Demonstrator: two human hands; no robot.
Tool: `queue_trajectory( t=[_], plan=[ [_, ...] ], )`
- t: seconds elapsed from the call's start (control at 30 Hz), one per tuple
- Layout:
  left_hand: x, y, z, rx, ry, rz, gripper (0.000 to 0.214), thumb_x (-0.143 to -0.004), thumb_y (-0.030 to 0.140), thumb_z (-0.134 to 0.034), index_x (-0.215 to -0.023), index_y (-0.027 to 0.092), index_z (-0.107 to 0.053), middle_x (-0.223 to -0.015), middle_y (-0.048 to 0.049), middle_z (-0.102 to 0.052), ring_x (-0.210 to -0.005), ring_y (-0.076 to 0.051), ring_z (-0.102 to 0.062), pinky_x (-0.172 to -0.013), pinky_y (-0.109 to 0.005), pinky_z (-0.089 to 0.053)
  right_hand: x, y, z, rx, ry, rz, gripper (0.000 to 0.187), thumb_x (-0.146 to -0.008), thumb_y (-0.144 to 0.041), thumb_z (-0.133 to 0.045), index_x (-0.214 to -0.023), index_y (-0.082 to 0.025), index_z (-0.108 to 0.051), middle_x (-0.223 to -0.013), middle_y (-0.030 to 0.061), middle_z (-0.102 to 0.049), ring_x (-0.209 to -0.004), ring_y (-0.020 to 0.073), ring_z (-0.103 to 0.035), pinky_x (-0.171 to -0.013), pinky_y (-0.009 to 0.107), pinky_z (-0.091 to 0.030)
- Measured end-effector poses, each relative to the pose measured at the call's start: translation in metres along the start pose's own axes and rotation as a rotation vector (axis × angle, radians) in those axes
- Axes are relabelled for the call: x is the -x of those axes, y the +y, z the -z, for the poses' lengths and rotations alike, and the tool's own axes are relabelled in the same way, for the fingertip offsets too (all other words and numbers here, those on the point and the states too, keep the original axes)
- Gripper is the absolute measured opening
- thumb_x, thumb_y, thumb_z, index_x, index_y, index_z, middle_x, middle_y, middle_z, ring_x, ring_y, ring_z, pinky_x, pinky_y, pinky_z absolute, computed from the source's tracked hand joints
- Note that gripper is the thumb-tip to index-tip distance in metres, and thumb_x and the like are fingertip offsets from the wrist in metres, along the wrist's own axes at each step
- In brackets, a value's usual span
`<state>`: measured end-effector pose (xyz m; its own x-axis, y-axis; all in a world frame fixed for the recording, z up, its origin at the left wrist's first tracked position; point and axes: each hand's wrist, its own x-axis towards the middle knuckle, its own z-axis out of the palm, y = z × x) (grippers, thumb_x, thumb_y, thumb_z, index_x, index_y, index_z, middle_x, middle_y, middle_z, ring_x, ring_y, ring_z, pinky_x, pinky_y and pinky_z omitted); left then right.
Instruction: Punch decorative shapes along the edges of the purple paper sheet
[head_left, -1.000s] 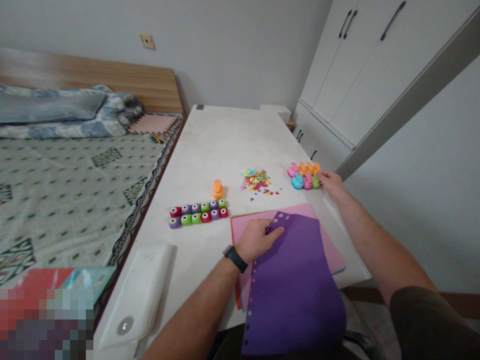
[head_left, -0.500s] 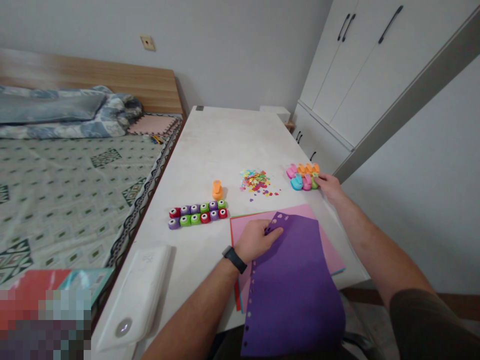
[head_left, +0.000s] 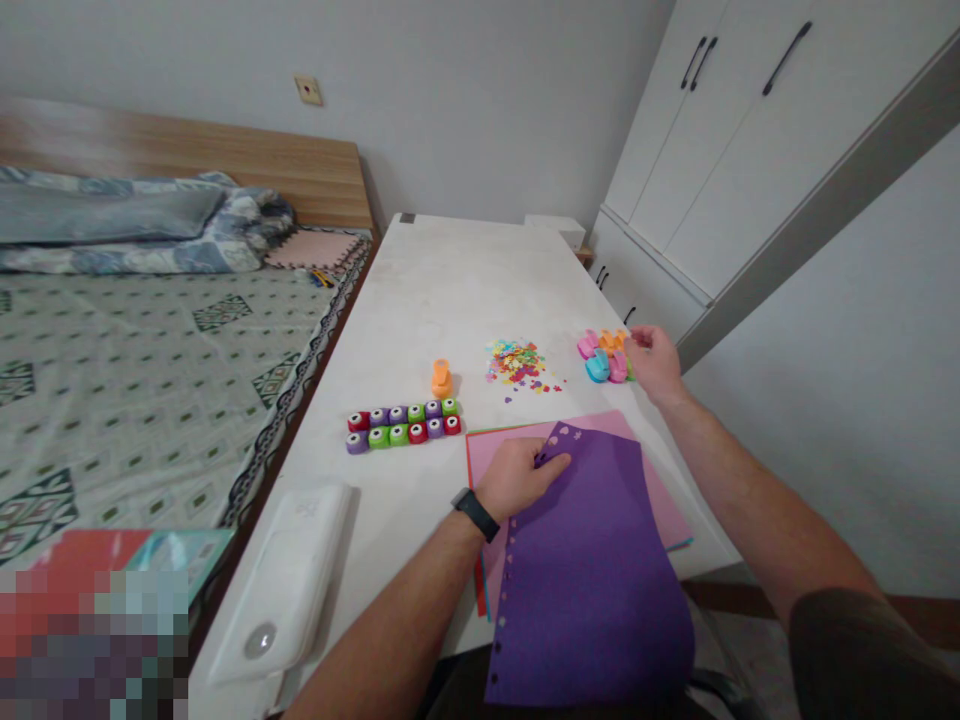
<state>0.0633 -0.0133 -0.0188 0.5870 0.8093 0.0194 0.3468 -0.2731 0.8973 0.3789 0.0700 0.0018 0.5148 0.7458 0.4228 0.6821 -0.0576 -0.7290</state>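
Observation:
My left hand [head_left: 521,480], wearing a dark wristband, pinches a purple sheet of paper [head_left: 585,570] near its top left corner. Small shaped holes run down the sheet's left edge and along part of its top. The lower part bends over the table's front edge. At the right, my right hand [head_left: 654,365] has curled fingers at the end of a cluster of craft punches [head_left: 598,366] in orange, pink, blue and green. It covers the cluster's right side, so what lies between the fingers is hidden.
Pink paper [head_left: 664,505] and other coloured sheets lie under the purple one. Beyond is a pile of paper cutouts [head_left: 517,362]. An orange punch [head_left: 442,379] stands behind two rows of small punches [head_left: 397,434]. A white device [head_left: 289,585] rests front left on the white table [head_left: 457,280].
My right hand has shifted up from the green punch at the cluster's front to its back right, over the orange punches. My left hand keeps its hold on the purple paper.

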Motion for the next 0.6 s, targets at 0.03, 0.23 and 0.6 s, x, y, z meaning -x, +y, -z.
queue_trajectory(
  t=[0.03, 0.23, 0.6],
  plan=[
    [0.000, 0.001, 0.000, 0.003, 0.000, 0.004, 0.042, -0.089, 0.051, -0.059, -0.069, 0.016, -0.069, -0.057, 0.0002, -0.056, -0.058, -0.014, -0.048, -0.055, -0.025, -0.032, 0.004, -0.012, -0.003, -0.033, -0.049, 0.032, 0.031, -0.087, -0.040, -0.062, -0.110, -0.021, -0.065, -0.111, 0.0095, -0.070, -0.100, 0.0232, -0.064, -0.094, 0.040, -0.050],
    [0.000, -0.002, -0.001, 0.009, 0.004, -0.001, 0.041, -0.089, 0.051, -0.060, -0.071, 0.015, -0.070, -0.059, -0.0011, -0.059, -0.059, -0.014, -0.048, -0.055, -0.025, -0.033, 0.036, -0.085, -0.034, -0.158, -0.348, 0.237, 0.029, -0.086, -0.042, -0.068, -0.109, -0.025, -0.065, -0.112, 0.0077, -0.068, -0.104, 0.0243, -0.062, -0.096, 0.044, -0.049],
    [-0.004, -0.015, -0.006, -0.048, -0.022, -0.095, 0.045, -0.094, 0.049, -0.053, -0.073, 0.013, -0.069, -0.064, -0.0008, -0.061, -0.057, -0.012, -0.046, -0.056, -0.025, -0.032, 0.070, -0.177, -0.124, 0.114, -0.806, 0.429, 0.041, -0.087, -0.046, -0.069, -0.117, -0.019, -0.067, -0.114, 0.0102, -0.072, -0.099, 0.0220, -0.067, -0.088, 0.034, -0.050]
  ],
)
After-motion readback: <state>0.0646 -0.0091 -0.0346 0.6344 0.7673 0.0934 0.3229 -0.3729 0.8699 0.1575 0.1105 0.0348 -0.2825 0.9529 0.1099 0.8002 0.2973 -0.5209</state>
